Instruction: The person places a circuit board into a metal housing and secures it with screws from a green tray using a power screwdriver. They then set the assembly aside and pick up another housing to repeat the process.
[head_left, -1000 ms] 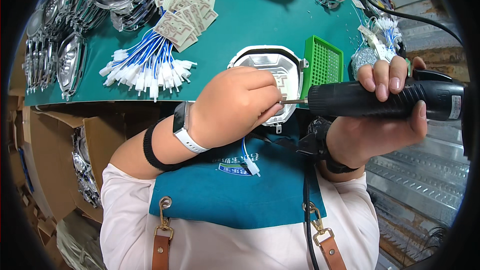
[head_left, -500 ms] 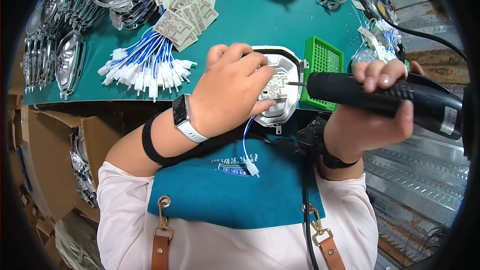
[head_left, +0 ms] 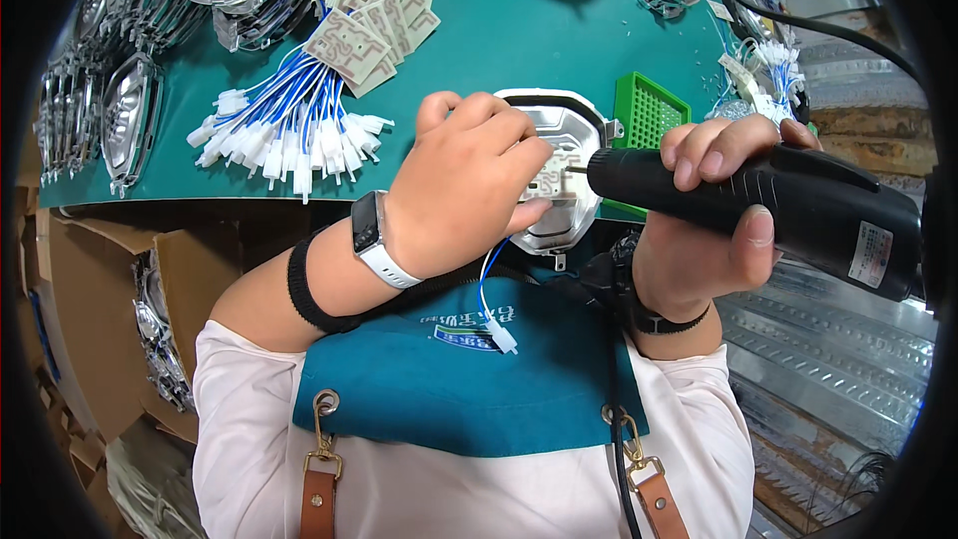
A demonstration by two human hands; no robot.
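A silvery metal housing [head_left: 561,120] with a black-lined rim lies at the table's front edge. Inside it is a pale circuit board [head_left: 555,184] with brownish traces. My left hand [head_left: 461,180] is closed over the left side, fingers and thumb gripping the board against the housing. From under that thumb a blue-and-white lead hangs down to a white plug [head_left: 502,336] over my apron. My right hand [head_left: 704,205] wraps round a black electric screwdriver [head_left: 833,225], held almost level. Its thin bit points left, with the tip at the board's right part.
Left of my hands, wired boards [head_left: 349,45] lie fanned with white plugs [head_left: 299,145]. Stacked metal housings [head_left: 130,120] line the table's left and far sides. A green perforated tray [head_left: 654,112] sits behind the screwdriver. Black cable [head_left: 848,35] crosses at upper right; a cardboard box [head_left: 105,309] stands lower left.
The screwdriver and my right hand have shifted left, bringing the tool's nose closer to the board. My left hand keeps its grip with barely any shift.
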